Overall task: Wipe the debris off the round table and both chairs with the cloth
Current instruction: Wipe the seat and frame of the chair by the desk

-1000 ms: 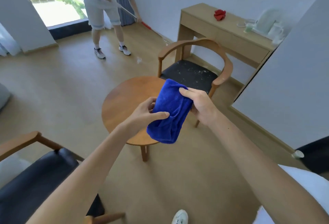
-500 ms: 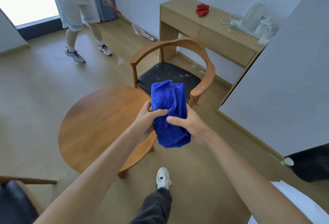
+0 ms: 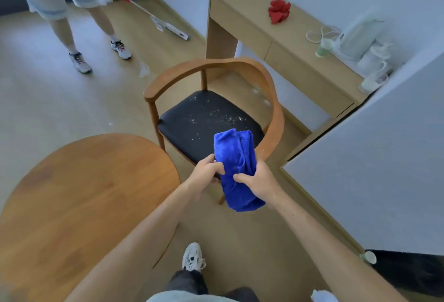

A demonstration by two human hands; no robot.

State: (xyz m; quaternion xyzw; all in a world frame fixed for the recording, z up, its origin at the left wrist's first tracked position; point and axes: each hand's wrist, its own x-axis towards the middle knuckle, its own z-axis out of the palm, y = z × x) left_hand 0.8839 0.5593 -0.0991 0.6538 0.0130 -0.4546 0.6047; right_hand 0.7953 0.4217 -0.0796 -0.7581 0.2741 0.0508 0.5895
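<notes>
A folded blue cloth [image 3: 236, 157] hangs upright between both hands, above the near edge of a chair. My left hand [image 3: 205, 172] pinches its left side with the thumb on the fabric. My right hand [image 3: 258, 181] grips its right side. The wooden chair [image 3: 274, 100] has a black seat [image 3: 192, 121] sprinkled with white debris. The round wooden table [image 3: 84, 193] fills the lower left, with my left forearm above its right edge. The second chair is out of view.
A light wood desk [image 3: 252, 25] stands behind the chair with a red cloth [image 3: 278, 11], a cup [image 3: 324, 47] and a kettle on it. A person [image 3: 60, 1] mops the floor at the upper left. A white wall panel [image 3: 372, 145] stands close on the right.
The view has moved closer to the debris-covered chair; the table has slid left and down. Both hands still hold the cloth, which now stands over the seat's near edge.
</notes>
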